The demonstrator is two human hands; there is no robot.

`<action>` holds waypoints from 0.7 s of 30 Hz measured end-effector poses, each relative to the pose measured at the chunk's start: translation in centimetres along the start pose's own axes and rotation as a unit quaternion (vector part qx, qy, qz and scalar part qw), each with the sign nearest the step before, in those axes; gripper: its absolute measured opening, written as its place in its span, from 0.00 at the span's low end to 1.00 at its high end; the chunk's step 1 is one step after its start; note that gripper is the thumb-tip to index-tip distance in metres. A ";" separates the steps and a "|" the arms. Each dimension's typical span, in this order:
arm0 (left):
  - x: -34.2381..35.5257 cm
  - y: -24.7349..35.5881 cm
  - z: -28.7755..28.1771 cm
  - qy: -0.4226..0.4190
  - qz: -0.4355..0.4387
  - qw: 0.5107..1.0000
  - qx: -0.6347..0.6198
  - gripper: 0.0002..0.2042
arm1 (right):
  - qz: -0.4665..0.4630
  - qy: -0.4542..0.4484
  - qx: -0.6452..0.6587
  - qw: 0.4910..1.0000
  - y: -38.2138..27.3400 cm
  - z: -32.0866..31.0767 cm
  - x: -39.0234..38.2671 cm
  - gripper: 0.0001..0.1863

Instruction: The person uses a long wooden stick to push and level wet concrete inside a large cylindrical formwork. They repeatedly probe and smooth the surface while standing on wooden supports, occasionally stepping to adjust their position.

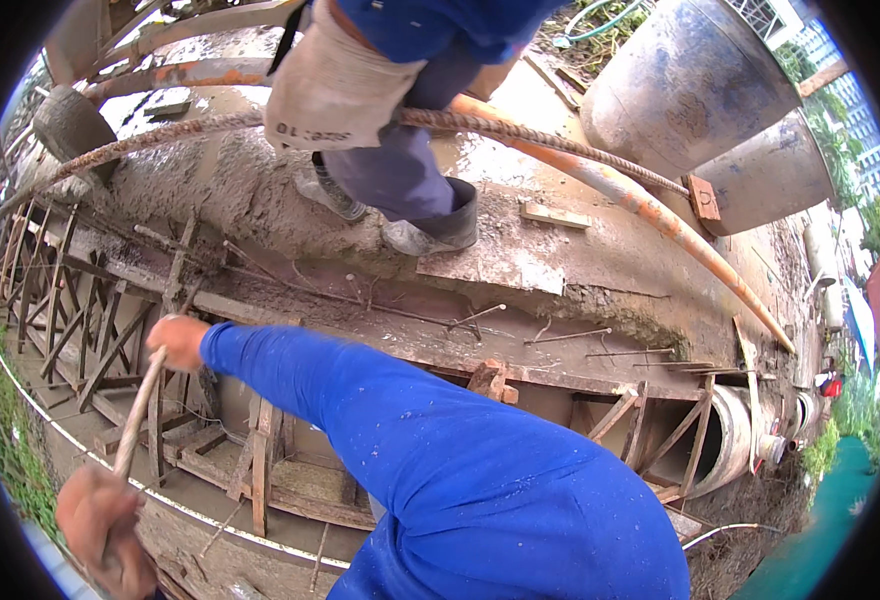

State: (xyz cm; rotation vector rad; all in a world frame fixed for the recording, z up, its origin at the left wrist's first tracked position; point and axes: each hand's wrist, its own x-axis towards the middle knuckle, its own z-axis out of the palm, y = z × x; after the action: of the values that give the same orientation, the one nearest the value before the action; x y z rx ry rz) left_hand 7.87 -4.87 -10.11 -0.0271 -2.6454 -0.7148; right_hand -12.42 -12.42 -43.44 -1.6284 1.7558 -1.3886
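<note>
My right hand (178, 340), at the end of the blue-sleeved arm reaching left, is closed round a wooden pole (140, 415). My left hand (105, 530), lower down and slightly blurred, is closed round the same pole near its lower end. The pole slants up past my right hand toward the mud-caked timber edge of the formwork (175, 275). Whatever is at its far end cannot be made out. Opposite me, a person in boots (435, 225) stands on wet concrete (220, 170), with pale cloth (335, 85) over the upper leg.
A ribbed steel bar (560, 140) and an orange-stained pipe (650, 210) cross in front of the person. Large grey drums (690, 80) stand at the upper right, a bucket (70, 130) at the left. Rods (475, 318) stick out by the plank edge. Timber props (260, 465) and a concrete pipe (725, 440) lie below.
</note>
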 end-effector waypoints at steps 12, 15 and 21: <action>1.0 1.5 -1.8 0.110 -0.043 0.975 -0.186 0.12 | 0.083 -0.024 -0.020 0.996 -4.6 -7.5 -12.1 0.11; 2.3 4.9 -2.4 0.091 -0.031 0.962 -0.256 0.11 | 0.106 0.015 0.000 0.994 -8.5 -10.0 -14.7 0.11; -2.0 7.4 -10.0 0.151 -0.045 0.932 -0.327 0.09 | 0.085 0.006 0.016 0.996 -16.9 -11.4 -17.7 0.08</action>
State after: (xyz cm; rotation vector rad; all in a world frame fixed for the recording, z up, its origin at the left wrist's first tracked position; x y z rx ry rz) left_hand 14.38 -3.16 0.58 0.0171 -2.0262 -1.4707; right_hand -7.79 10.78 -30.37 -1.4195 1.8226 -1.3424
